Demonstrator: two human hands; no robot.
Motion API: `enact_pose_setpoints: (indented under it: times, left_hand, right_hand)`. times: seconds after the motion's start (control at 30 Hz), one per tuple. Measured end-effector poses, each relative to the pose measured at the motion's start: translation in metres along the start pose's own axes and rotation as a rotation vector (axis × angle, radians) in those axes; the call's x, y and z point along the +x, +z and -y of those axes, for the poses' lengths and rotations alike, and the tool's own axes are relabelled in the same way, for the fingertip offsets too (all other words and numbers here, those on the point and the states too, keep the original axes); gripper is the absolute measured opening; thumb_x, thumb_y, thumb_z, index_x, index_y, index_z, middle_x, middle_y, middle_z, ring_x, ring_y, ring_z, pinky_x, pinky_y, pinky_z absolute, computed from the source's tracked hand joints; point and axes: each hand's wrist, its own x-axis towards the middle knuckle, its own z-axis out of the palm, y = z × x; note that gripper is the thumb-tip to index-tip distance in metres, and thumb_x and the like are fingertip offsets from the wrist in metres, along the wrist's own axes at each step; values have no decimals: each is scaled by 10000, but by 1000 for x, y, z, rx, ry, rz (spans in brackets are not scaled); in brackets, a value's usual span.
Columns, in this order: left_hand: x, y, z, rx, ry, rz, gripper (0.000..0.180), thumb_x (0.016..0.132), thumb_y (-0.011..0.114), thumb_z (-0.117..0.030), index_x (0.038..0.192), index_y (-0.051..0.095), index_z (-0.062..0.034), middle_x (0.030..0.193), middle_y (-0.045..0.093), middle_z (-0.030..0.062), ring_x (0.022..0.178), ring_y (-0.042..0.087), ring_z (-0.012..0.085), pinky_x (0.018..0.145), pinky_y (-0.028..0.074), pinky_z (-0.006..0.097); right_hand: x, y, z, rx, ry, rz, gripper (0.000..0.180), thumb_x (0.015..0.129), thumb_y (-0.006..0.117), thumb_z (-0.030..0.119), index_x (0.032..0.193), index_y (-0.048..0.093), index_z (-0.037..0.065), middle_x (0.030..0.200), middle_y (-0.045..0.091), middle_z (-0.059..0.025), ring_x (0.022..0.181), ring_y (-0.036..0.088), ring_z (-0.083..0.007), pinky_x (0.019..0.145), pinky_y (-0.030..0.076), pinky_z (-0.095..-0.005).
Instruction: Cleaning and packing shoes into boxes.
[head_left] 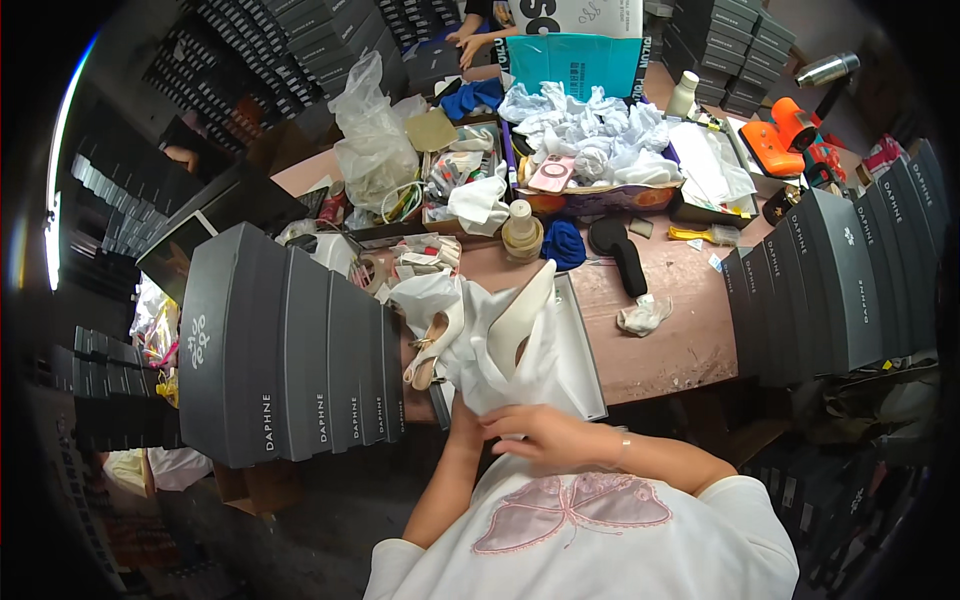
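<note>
Paper: thin white tissue [520, 375], creased and bunched, spilling over the near end of the open shoe box [585, 350] on the near table edge.
Shoes: two cream pointed heels, smooth and glossy; one [522, 315] stands tilted in the tissue, the other [432, 345] lies to its left.
Right hand [530, 435]: palm down, forearm entering from the right, fingers curled and pinching the tissue's near edge.
Left hand [463, 412]: mostly hidden under the tissue; its grip cannot be told.
Left stack: matte grey boxes [290, 350], on edge.
Right stack: matching boxes [830, 285].
</note>
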Motion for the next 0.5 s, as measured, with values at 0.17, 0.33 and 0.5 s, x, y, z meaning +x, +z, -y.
enact_pose_setpoints:
  times: [0.17, 0.33, 0.5]
  left_hand:
    - [-1, -9, -38, 418, 80, -5, 471, 945, 548, -299, 1319, 453, -30, 1209, 568, 71, 1072, 575, 177, 879, 492, 326]
    - [-3, -26, -51, 425, -195, 196, 377, 974, 475, -228, 1272, 510, 0, 1232, 564, 85, 1090, 564, 178, 913, 466, 315]
    - [-5, -32, -49, 631, 23, 175, 502, 1000, 392, -406, 1304, 486, -18, 1245, 562, 90, 1179, 507, 201, 1016, 381, 341]
  right_hand:
    - [-1, -111, 45, -743, -125, -471, 256, 762, 677, 27, 1014, 635, 28, 1004, 625, -159, 860, 622, -334, 759, 514, -383]
    - [-23, -92, 0, -508, 231, 234, 554, 753, 654, 243, 1256, 523, 54, 1076, 606, -167, 860, 630, -364, 776, 506, -417]
    - [-91, -87, -62, -339, 540, 7, 428, 726, 622, 137, 1123, 603, -23, 925, 671, -204, 866, 646, -370, 760, 514, -405]
